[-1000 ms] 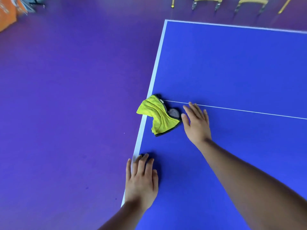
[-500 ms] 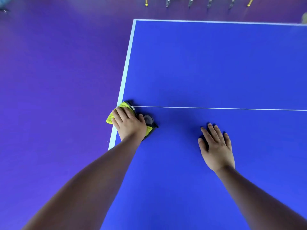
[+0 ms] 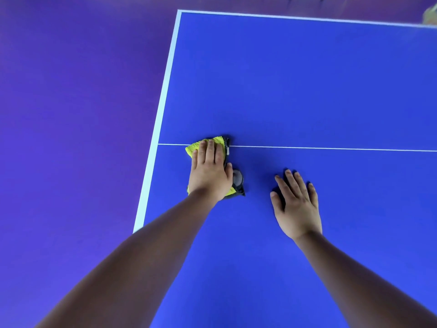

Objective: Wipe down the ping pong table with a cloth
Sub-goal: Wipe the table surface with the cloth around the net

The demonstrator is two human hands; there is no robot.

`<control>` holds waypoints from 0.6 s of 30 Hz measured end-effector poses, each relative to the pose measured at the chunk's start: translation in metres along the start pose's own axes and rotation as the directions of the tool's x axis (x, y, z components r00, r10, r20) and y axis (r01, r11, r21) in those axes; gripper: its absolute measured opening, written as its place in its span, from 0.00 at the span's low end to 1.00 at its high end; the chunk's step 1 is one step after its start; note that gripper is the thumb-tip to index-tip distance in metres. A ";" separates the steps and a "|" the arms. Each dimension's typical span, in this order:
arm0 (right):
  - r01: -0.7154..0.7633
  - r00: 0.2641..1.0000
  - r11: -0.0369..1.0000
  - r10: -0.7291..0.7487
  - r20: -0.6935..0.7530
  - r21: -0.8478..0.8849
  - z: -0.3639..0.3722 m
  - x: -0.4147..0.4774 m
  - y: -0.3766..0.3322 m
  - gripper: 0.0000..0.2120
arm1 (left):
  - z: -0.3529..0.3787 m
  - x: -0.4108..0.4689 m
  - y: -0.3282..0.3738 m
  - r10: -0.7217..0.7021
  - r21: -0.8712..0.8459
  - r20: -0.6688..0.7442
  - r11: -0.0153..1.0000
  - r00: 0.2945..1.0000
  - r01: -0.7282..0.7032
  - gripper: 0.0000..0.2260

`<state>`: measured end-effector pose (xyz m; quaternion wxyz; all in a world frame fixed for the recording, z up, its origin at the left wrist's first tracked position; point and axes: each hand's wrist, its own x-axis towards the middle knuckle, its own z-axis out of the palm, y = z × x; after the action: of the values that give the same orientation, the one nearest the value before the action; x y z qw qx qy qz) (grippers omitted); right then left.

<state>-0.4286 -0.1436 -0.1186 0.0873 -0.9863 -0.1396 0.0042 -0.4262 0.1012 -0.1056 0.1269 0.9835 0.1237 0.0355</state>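
The blue ping pong table [image 3: 307,86] fills the right of the view, with a white edge stripe on its left and a thin white centre line running across. A yellow cloth with a dark grey underside [image 3: 192,147] lies on the centre line, a little in from the left edge. My left hand [image 3: 209,171] presses flat on the cloth with straight fingers and covers most of it. My right hand [image 3: 295,204] rests flat on the bare table to the right of the cloth, fingers spread.
Purple floor [image 3: 71,114] lies left of and beyond the table. The table's far edge runs along the top of the view, with a blurred pale object [image 3: 430,16] at the top right corner.
My left hand went from the table edge onto the cloth and has pushed it rightward, in from the edge. My right hand left the cloth and now rests on bare table.
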 end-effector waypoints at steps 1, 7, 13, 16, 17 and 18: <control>0.000 1.000 1.000 0.000 0.003 0.005 -0.001 0.000 0.000 0.30 | 0.000 -0.002 -0.002 0.002 0.001 0.002 1.000 1.000 -0.002 0.34; 0.000 1.000 1.000 -0.001 0.019 0.030 -0.003 0.001 0.000 0.26 | 0.004 -0.032 -0.001 0.039 -0.059 -0.082 0.997 0.996 -0.044 0.28; 0.026 1.000 0.978 -0.022 -0.020 0.209 -0.007 -0.005 0.001 0.23 | 0.004 -0.133 0.011 0.040 -0.047 -0.062 0.998 0.997 -0.043 0.26; 0.045 0.998 0.947 -0.031 -0.046 0.319 -0.019 -0.010 0.003 0.22 | 0.003 -0.193 0.016 0.019 -0.020 -0.047 1.000 0.999 -0.020 0.25; 0.062 0.998 0.948 -0.050 -0.046 0.312 -0.022 -0.017 0.003 0.22 | 0.003 -0.214 0.018 0.014 -0.005 -0.042 1.000 0.999 -0.014 0.25; 0.086 0.996 0.951 -0.076 -0.043 0.296 -0.025 -0.026 0.003 0.22 | 0.003 -0.234 0.020 0.009 0.009 -0.045 1.000 0.999 -0.008 0.25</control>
<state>-0.4517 -0.1577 -0.0949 0.2368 -0.9554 -0.1764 0.0061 -0.6477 0.0224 -0.1119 0.1193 0.9836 0.1225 0.0578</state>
